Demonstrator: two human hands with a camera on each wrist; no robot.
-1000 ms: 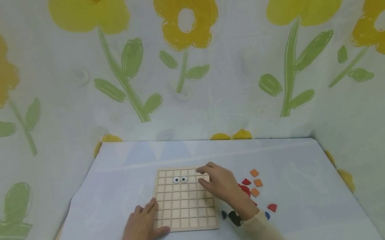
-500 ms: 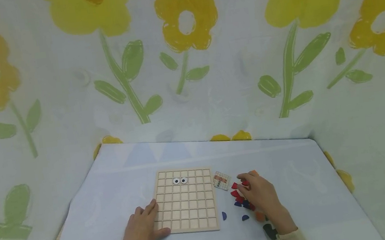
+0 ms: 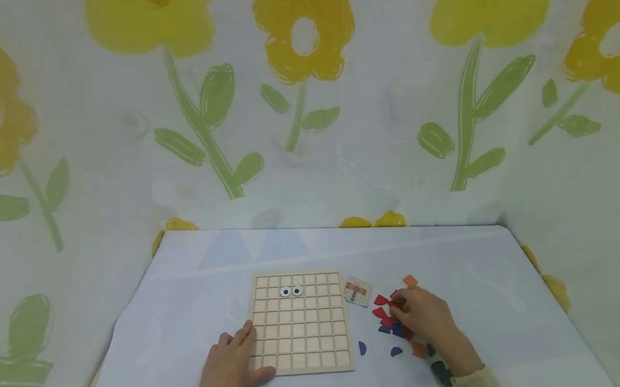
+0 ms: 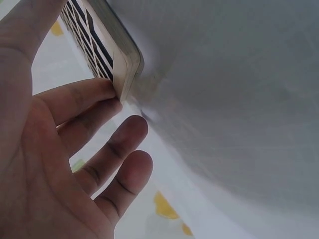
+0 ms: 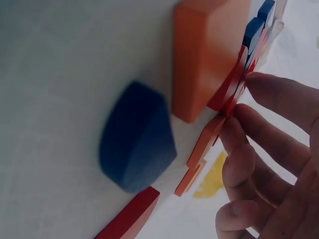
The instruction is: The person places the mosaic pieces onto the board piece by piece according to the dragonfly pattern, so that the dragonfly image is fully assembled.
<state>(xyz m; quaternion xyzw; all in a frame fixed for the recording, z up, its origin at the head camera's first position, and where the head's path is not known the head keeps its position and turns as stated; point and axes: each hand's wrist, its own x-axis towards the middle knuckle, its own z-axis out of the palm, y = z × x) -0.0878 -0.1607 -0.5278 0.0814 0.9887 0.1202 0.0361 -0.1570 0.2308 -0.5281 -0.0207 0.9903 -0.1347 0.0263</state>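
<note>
A wooden grid board [image 3: 299,324] lies on the table with two eye tiles [image 3: 291,291] in its upper cells. My left hand [image 3: 223,365] rests at its lower left corner, fingers along the side and thumb at the front edge. In the left wrist view, relaxed fingertips touch the board's edge [image 4: 130,59]. Right of the board, my right hand [image 3: 425,315] bends over loose coloured pieces. Its thumb and forefinger pinch a red piece [image 5: 227,97], partly hidden by the fingers. Red quarter-round pieces [image 3: 380,301] lie just left of those fingertips.
A small printed pattern card [image 3: 359,291] lies against the board's right side. Blue half-round pieces [image 3: 362,348], orange squares [image 3: 410,280] and several more pieces are scattered about the right hand. A flowered cloth [image 3: 340,151] hangs behind the white table [image 3: 193,285].
My right hand has moved from over the board's upper right to the coloured pieces, uncovering the pattern card, and its fingers have closed in on a red piece. The left hand has stayed.
</note>
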